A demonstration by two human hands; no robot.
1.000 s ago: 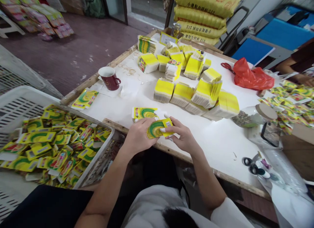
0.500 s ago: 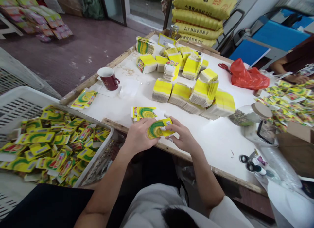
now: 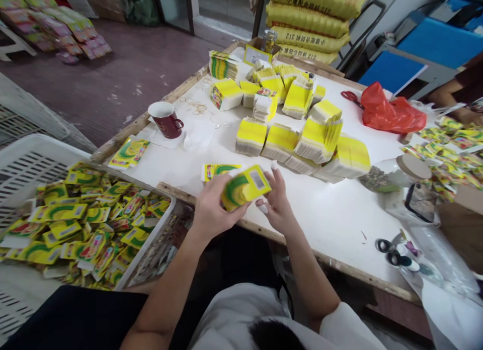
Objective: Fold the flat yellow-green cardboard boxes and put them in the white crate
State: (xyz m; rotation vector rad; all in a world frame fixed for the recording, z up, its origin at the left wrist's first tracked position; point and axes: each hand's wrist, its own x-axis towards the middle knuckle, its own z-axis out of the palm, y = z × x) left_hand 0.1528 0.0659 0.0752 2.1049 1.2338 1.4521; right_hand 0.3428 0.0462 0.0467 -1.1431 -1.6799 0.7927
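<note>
My left hand (image 3: 213, 209) is closed around a small yellow and green box (image 3: 246, 186), held tilted above the table's front edge, its barcode end toward the right. Just right of the box is my right hand (image 3: 278, 201), fingers apart and holding nothing, with white covers on some fingertips. Behind my left hand, a flat printed carton (image 3: 219, 171) lies on the table, partly hidden by the hand and the box. Bundled stacks of yellow cartons (image 3: 281, 141) stand farther back.
On my left, a white plastic basket (image 3: 145, 254) holds many yellow boxes. A maroon mug (image 3: 168, 121) stands near the table's left edge. To the right are a glass jar (image 3: 392, 174), scissors (image 3: 390, 249) and a red plastic bag (image 3: 390, 111). Another person's arm (image 3: 449, 96) shows at far right.
My right hand has come off the box and its fingers have spread. My left hand has raised and tilted the box, turning its barcode end upward.
</note>
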